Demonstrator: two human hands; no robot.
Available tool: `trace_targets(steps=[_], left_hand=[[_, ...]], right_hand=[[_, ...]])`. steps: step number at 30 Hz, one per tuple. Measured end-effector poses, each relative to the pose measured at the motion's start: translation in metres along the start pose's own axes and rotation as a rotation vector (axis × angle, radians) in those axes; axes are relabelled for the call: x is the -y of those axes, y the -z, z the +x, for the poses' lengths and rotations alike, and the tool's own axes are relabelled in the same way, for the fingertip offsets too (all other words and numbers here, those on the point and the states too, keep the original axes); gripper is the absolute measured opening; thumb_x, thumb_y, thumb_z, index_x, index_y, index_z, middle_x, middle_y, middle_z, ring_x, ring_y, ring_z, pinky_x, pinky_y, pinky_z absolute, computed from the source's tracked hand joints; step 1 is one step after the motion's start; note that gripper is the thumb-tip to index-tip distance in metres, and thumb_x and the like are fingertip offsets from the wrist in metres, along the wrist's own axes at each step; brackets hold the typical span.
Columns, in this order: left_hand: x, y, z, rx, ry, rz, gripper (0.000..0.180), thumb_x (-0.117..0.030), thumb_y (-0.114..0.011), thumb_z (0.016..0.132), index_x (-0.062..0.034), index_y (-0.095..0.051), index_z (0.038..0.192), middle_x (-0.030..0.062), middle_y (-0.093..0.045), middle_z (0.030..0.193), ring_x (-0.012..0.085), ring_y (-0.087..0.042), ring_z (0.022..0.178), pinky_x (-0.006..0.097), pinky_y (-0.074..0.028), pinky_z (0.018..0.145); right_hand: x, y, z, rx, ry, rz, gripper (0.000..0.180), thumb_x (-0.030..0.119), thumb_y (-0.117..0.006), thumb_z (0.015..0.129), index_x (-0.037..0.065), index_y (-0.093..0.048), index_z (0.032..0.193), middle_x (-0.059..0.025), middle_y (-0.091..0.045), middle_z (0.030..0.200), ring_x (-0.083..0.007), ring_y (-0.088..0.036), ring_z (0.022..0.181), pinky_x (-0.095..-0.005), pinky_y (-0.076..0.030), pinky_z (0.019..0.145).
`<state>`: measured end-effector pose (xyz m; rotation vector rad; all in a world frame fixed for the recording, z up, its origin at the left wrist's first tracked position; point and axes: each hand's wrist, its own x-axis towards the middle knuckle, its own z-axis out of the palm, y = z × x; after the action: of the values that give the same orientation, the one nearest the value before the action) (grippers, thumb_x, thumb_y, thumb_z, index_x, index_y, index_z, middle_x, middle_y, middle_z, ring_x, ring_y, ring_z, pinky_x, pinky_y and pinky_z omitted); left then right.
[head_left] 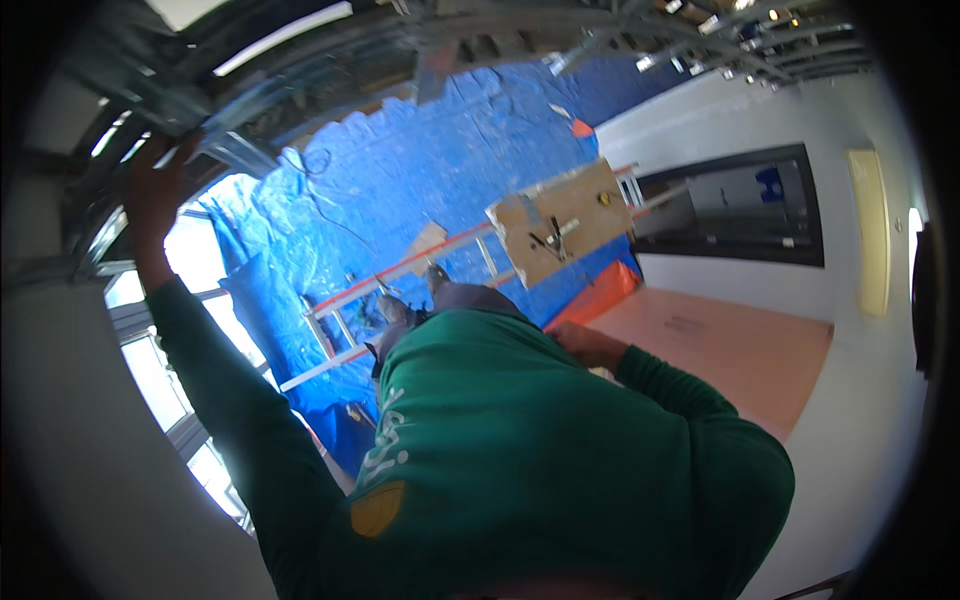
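Note:
My left hand (158, 195) is raised at the upper left, its fingers stretched up against the grey metal ceiling framing (235, 150). The fingers look apart, and nothing shows in them, though it is dim there. Beside my waist is my right hand (580, 342), arm bent. Its fingers are partly hidden by my green top, so whether they hold anything cannot be made out. Below me, my shoes (437, 277) show near a ladder (430, 257) with orange and silvery rails. A brown board (510, 225) lies over the ladder's right part, bearing a dark hand tool (553, 238) and a small yellow-and-black item (604, 199).
Blue plastic sheeting (390, 150) covers much of the floor. On the right are a pinkish panel (720, 340) and a dark-framed wall opening (730, 200). Windows (160, 370) stand on the left. More metal framing (790, 60) runs overhead at the far right.

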<state>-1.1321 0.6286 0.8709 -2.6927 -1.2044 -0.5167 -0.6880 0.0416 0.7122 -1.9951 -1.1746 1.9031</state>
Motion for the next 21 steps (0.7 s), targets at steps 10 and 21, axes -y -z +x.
trace_targets(steps=[10,21], left_hand=[[0.075,-0.037,-0.019,0.175,-0.062,0.37,0.047,-0.026,-0.064,0.106,-0.0313,-0.063,0.153,0.0186,-0.067,0.145,0.0373,-0.068,0.129,0.047,-0.054,0.109],[0.04,-0.01,-0.013,0.232,-0.212,0.566,0.05,-0.013,-0.063,0.107,-0.0337,-0.065,0.152,0.014,-0.068,0.142,0.034,-0.069,0.124,0.045,-0.054,0.11]], right_hand=[[0.034,0.036,-0.046,0.275,-0.472,0.361,0.039,0.036,-0.062,0.108,0.0,-0.077,0.111,-0.0025,-0.059,0.068,-0.0118,-0.052,0.051,-0.0298,-0.039,0.047],[0.005,0.038,-0.009,0.474,-0.364,-0.197,0.036,0.029,-0.053,0.107,0.002,-0.076,0.112,-0.0115,-0.079,0.088,-0.0212,-0.076,0.066,-0.0332,-0.058,0.057]])
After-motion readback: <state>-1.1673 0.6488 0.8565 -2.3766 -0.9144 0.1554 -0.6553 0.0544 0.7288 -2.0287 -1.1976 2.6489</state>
